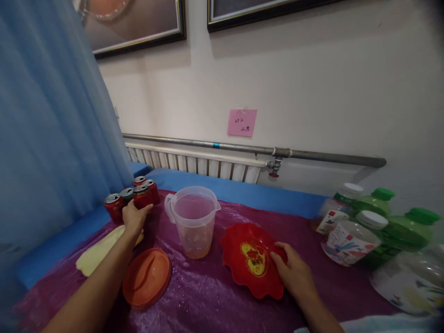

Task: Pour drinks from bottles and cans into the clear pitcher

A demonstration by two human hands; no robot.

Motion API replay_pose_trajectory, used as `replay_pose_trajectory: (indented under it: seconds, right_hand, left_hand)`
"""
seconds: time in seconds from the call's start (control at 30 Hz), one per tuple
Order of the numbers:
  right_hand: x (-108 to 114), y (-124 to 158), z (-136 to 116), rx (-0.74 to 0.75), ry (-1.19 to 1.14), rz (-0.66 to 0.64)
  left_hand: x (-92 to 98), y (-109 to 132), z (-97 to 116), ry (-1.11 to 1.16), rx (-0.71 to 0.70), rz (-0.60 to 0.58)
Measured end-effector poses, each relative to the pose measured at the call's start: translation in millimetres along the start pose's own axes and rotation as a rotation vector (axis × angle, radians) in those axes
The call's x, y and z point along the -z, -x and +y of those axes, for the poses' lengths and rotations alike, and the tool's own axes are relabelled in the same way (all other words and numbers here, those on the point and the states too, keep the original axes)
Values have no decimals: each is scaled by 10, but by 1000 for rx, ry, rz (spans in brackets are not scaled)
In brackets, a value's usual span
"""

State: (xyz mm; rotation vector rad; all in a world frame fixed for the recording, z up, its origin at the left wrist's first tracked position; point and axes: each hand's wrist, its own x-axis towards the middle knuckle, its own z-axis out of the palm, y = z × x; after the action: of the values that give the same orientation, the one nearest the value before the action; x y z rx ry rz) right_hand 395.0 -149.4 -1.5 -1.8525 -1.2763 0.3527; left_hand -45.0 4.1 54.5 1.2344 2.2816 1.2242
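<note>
At the left, my left hand (134, 216) reaches to a cluster of opened drink cans, its thumb and fingers around the lower part of a red can (141, 196). Beside it stand another red can (114, 209) and a green-topped can (126, 193). My right hand (293, 273) pinches the right rim of a red scalloped plate (239, 266) with a yellow printed design. Between my hands is a clear plastic measuring jug (194, 226) with a little amber liquid at its bottom. An orange round dish (147, 277) lies nearer me.
A pale yellow cloth-like item (100, 249) lies under my left forearm. Several plastic bottles, including a white-capped bottle (354, 238), stand at the right. Purple plastic sheeting (201, 300) covers the blue table (243, 199). A radiator (208, 167) and blue curtain (52, 115) border it.
</note>
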Motion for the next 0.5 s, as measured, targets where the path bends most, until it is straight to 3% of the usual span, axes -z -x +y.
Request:
replay_pose_trajectory:
  seconds: [0.3,0.5]
  right_hand:
    - [-18,-20,23,-17,18,-23]
    - [-39,-57,59,-1,-36,-9]
  left_hand:
    - [-225,-203,-133,-234,108,-28]
    - [-107,-258,-200,-225,98,31]
